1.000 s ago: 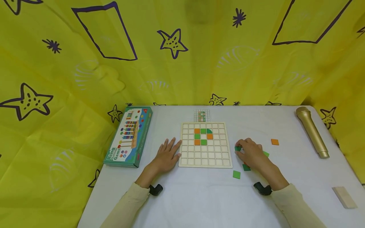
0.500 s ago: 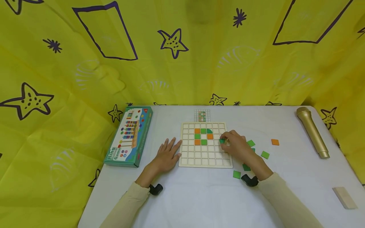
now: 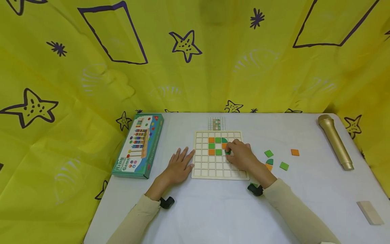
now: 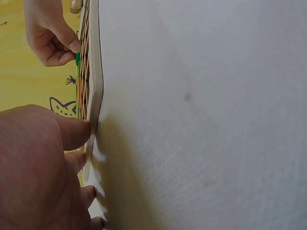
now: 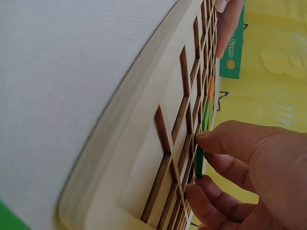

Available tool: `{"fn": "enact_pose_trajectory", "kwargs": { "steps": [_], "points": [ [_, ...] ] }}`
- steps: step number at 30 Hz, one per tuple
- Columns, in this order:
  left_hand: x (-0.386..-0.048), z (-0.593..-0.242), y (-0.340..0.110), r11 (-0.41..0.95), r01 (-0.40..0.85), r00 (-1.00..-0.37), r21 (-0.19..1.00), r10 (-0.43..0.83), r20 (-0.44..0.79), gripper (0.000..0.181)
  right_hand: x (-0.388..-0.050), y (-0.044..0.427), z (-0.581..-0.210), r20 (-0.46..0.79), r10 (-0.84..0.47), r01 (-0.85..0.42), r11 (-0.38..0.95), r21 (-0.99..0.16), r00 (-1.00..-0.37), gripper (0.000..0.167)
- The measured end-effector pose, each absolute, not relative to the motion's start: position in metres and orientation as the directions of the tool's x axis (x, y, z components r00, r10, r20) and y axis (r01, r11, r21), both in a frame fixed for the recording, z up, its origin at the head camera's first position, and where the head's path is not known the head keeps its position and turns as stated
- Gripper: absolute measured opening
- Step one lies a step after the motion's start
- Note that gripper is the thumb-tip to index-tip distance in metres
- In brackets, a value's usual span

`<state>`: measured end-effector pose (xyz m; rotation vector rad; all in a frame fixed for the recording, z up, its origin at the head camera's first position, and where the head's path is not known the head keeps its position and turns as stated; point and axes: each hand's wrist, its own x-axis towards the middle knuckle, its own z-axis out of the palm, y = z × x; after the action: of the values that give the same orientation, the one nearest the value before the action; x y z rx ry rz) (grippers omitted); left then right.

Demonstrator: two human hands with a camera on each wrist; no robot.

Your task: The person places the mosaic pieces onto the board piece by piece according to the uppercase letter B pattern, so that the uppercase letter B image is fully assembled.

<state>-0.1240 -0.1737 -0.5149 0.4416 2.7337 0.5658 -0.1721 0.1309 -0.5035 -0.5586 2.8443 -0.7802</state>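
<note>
Right hand (image 3: pixel 240 156): moved left, pinching our flat dark-green tile (image 5: pixel 199 162) over pale wooden grid-board (image 3: pixel 201 170).
Left hand (image 3: pixel 176 170): fingers apart.
Right wrist view: clearer tile edge.
Black wrist-mount (image 3: pixel 255 190): overlaps light-green tile (image 3: pixel 254 184).

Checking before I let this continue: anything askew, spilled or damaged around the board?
Nothing looks spilled or damaged. The loose tiles right of the board lie at mixed angles, unlike the placed tiles, neatly aligned on it.
</note>
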Motion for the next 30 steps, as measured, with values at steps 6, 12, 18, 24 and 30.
{"fn": "enact_pose_trajectory", "kwargs": {
  "steps": [6, 12, 18, 24, 30],
  "points": [
    [-0.1237, -0.5152, -0.174, 0.88, 0.238, -0.903, 0.411, 0.356, -0.239, 0.062, -0.172, 0.1259, -0.4988, -0.038, -0.413, -0.341, 0.796, -0.5, -0.91, 0.011],
    [-0.1231, -0.515, -0.1745, 0.873, 0.242, -0.903, 0.424, 0.363, -0.231, 0.061, -0.1715, 0.1218, -0.4976, -0.016, -0.411, -0.351, 0.797, -0.491, -0.911, 0.01],
    [-0.1242, -0.5155, -0.174, 0.879, 0.237, -0.9, 0.414, 0.36, -0.248, 0.062, -0.1729, 0.1207, -0.4973, -0.038, -0.394, -0.322, 0.8, -0.506, -0.918, 0.007],
    [-0.1245, -0.5158, -0.1737, 0.882, 0.236, -0.901, 0.408, 0.356, -0.248, 0.062, -0.1744, 0.1243, -0.4943, -0.075, -0.436, -0.34, 0.788, -0.512, -0.897, 0.01],
    [-0.1245, -0.5167, -0.1743, 0.878, 0.242, -0.9, 0.413, 0.362, -0.242, 0.062, -0.1761, 0.1268, -0.4935, -0.063, -0.471, -0.388, 0.788, -0.478, -0.88, 0.013]
  ]
}}
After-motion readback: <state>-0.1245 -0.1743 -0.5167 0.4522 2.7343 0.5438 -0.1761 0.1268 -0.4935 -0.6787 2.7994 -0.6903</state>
